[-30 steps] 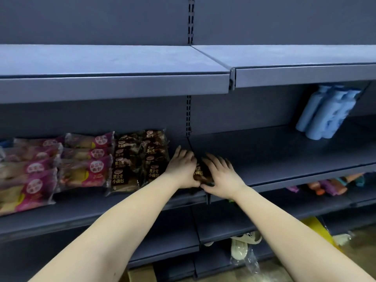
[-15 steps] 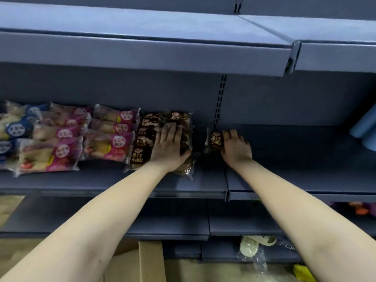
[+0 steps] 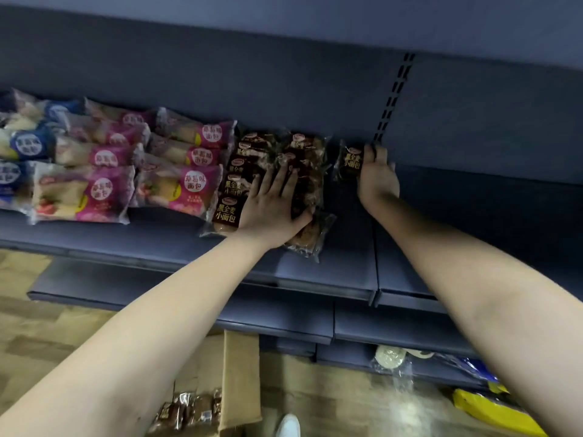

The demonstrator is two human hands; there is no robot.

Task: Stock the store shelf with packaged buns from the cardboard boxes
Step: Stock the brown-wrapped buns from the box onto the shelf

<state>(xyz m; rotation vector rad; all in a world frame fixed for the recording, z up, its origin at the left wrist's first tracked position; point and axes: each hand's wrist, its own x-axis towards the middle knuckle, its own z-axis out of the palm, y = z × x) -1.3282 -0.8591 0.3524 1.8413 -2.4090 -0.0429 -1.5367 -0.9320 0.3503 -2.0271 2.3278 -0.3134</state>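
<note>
Head view, present moment. Your left hand (image 3: pixel 271 206) lies flat, fingers spread, palm down on the stack of dark bun packs (image 3: pixel 277 184) on the shelf (image 3: pixel 157 244); it presses, and grasps nothing. Your right hand (image 3: pixel 377 178) is curled round the right edge of a single dark pack (image 3: pixel 348 162), which stands near the back of the shelf, just right of the stack and apart from it, beside the slotted upright (image 3: pixel 394 99). How tightly that hand closes is hard to judge, since the thumb is hidden behind the pack. Pink packs (image 3: pixel 176 181) and blue packs (image 3: pixel 25 146) fill the shelf to the left. Below, a cardboard box (image 3: pixel 233 380) sits on the floor with more brown packs (image 3: pixel 186 411) visible inside.

Head view, compared with half a second and one second earlier. A second ago both hands met on one pack at the shelf's front edge. They have since parted: the left has gone to steady the stack, while the right has carried the pack to the rear. Over the last half second the hands have hardly shifted. This pack looks almost placed, starting a new column; the box holds more to shelve.
</note>
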